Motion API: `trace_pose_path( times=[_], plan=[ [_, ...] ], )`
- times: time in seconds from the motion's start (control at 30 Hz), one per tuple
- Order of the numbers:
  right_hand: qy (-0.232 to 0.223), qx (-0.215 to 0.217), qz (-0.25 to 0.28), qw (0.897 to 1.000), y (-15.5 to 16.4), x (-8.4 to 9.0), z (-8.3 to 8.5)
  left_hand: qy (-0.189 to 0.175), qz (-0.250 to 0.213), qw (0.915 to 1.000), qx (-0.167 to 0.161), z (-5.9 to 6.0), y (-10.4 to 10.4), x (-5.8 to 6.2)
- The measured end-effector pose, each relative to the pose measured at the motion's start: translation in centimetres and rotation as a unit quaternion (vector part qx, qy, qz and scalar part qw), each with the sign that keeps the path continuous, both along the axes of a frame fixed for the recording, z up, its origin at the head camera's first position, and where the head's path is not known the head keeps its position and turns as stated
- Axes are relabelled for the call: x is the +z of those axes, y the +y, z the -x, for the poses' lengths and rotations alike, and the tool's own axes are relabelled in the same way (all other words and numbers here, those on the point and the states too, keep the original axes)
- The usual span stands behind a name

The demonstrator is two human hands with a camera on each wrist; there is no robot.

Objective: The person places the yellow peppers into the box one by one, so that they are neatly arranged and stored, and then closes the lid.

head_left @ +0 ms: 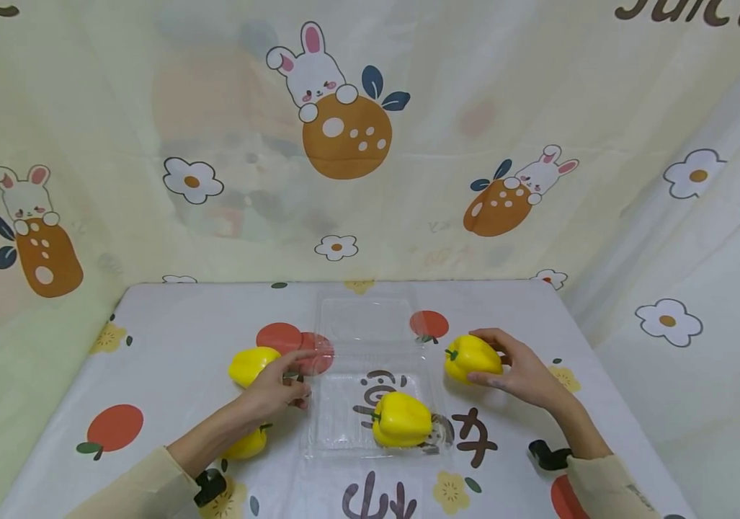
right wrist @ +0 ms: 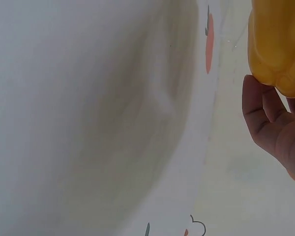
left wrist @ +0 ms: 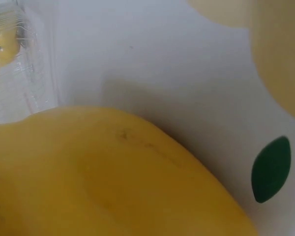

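My right hand (head_left: 525, 371) grips a yellow bell pepper (head_left: 472, 358) just right of the clear plastic clamshell box (head_left: 337, 425). Thumb and fingers lie on its sides, its green stem facing left; the right wrist view shows fingertips against the pepper (right wrist: 280, 46). Another yellow bell pepper (head_left: 402, 419) lies in the box's near right part. At the box's left edge is my left hand (head_left: 275, 389), fingers loosely bent; whether they touch the edge is unclear. Beyond that hand sits a yellow pepper (head_left: 251, 364), and below its wrist a partly hidden one (head_left: 248, 443).
The box's lid (head_left: 366, 317) lies folded back toward the far side. A white tablecloth (head_left: 175, 346) with printed fruit and flowers covers the table. Behind it hangs a patterned curtain (head_left: 240, 94). A large yellow pepper (left wrist: 103, 177) fills the lower left wrist view.
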State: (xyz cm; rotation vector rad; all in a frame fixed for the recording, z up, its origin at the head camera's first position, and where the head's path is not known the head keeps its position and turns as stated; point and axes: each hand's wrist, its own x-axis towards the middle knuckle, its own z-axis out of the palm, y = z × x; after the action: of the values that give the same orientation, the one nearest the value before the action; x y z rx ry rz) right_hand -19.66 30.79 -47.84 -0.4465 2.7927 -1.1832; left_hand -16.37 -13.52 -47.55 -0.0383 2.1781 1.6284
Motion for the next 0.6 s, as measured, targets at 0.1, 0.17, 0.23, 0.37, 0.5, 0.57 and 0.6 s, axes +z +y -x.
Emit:
trace_pose_path(
  times=[0.1, 0.17, 0.23, 0.37, 0.5, 0.57, 0.6],
  plan=[
    [0.003, 0.0, 0.0, 1.0, -0.1, 0.1, 0.0, -0.003, 0.0, 1.0, 0.003, 0.0, -0.1, 0.1],
    [0.005, 0.001, -0.001, 1.0, -0.2, 0.1, 0.0, -0.005, 0.0, 1.0, 0.003, 0.0, -0.1, 0.1],
    [0.004, 0.001, -0.001, 1.0, -0.3, 0.2, 0.0, -0.005, -0.001, 1.0, 0.003, 0.0, -0.1, 0.1],
    [0.004, 0.004, -0.001, 1.0, -0.5, 0.2, 0.0, -0.006, -0.003, 1.0, 0.004, 0.0, -0.1, -0.1],
    [0.01, 0.009, -0.004, 1.0, -0.9, 0.2, 0.0, -0.008, 0.0, 1.0, 0.001, 0.1, -0.1, -0.2],
    [0.012, 0.011, -0.007, 1.0, -1.1, 0.3, 0.0, -0.008, 0.003, 1.0, -0.001, 0.2, -0.2, -0.3],
    [0.014, 0.012, -0.008, 1.0, -1.2, 0.3, 0.0, -0.008, 0.005, 1.0, -0.002, 0.2, -0.2, -0.3]
  ],
)
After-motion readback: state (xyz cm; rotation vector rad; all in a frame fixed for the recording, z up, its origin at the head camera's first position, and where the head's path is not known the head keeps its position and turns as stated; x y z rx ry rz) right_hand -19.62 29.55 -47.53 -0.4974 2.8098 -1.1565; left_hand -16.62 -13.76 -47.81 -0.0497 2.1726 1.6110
